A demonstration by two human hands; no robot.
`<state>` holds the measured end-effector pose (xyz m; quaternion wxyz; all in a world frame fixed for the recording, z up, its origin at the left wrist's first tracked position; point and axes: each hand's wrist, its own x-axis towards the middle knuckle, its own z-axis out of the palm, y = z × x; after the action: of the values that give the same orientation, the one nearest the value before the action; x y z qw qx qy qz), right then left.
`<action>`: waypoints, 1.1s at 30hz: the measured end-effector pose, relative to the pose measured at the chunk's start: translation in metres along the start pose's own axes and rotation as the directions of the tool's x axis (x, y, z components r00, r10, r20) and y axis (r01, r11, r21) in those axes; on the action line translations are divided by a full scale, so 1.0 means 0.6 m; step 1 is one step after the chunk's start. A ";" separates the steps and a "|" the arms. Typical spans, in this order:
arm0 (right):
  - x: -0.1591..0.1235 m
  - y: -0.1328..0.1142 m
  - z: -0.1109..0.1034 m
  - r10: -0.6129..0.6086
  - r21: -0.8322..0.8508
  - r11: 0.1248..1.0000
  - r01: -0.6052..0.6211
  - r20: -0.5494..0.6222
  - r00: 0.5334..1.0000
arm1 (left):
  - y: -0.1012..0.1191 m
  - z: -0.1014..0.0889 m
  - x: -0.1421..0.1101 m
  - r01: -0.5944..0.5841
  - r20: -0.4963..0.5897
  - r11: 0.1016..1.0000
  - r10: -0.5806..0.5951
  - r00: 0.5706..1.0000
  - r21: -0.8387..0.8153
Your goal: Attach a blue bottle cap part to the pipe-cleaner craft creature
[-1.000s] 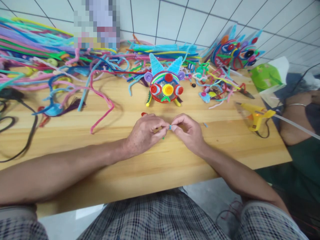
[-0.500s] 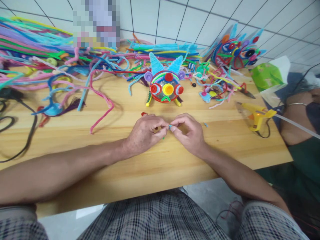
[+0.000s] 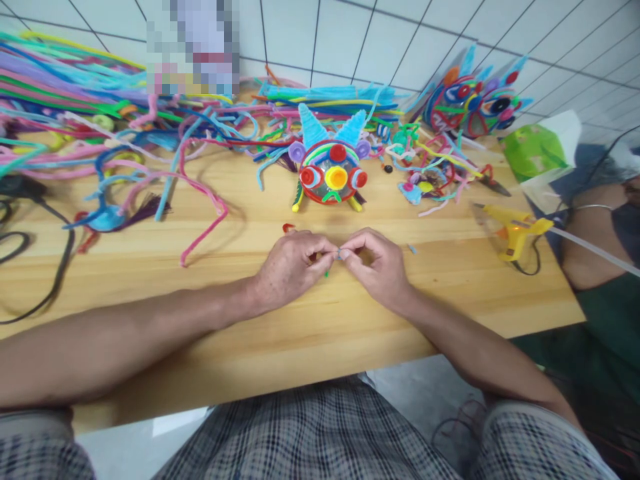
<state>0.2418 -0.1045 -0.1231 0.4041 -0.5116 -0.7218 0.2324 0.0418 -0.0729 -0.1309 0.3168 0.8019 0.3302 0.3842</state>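
Note:
Both hands meet over the table, pinching a small blue piece of pipe cleaner (image 3: 340, 253) between their fingertips. My left hand (image 3: 293, 267) grips it from the left with thumb and forefinger. From the other side, my right hand (image 3: 377, 263) is closed on it too; most of the piece is hidden by the fingers. Just beyond them stands a mask-like face (image 3: 333, 177) made of pipe cleaners, with blue pointed ears, red eyes and a yellow nose. A tiny green bit (image 3: 327, 274) lies under my left fingers, and a red piece (image 3: 288, 228) lies behind that hand.
A yellow glue gun (image 3: 517, 230) rests at the right, near a person's arm (image 3: 593, 233). Pipe cleaners (image 3: 60, 87) heap along the back and left. Two finished-looking faces (image 3: 470, 103) lean at the wall. A black cable (image 3: 63, 267) curls at left; a blue scrap (image 3: 411, 249) lies right.
My fingertips have shifted very slightly on the blue piece, and less of it shows now. Everything else stays in place.

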 end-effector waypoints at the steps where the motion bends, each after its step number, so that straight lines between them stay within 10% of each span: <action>1: 0.000 0.000 0.001 0.010 -0.003 1.000 -0.010 0.000 1.000 | -0.001 0.000 0.000 0.013 0.015 1.000 -0.013 1.000 0.003; 10: 0.002 0.004 -0.001 0.101 0.019 0.995 -0.101 -0.026 0.995 | -0.010 0.003 0.004 0.176 0.096 0.961 -0.159 0.983 -0.212; 33: 0.004 -0.001 -0.001 0.204 0.142 0.969 -0.204 0.013 0.979 | -0.003 0.002 0.004 0.070 0.013 0.987 -0.069 0.998 -0.147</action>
<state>0.2415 -0.1026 -0.1217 0.4140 -0.5531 -0.6467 0.3233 0.0438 -0.0705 -0.1318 0.3896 0.7658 0.3273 0.3933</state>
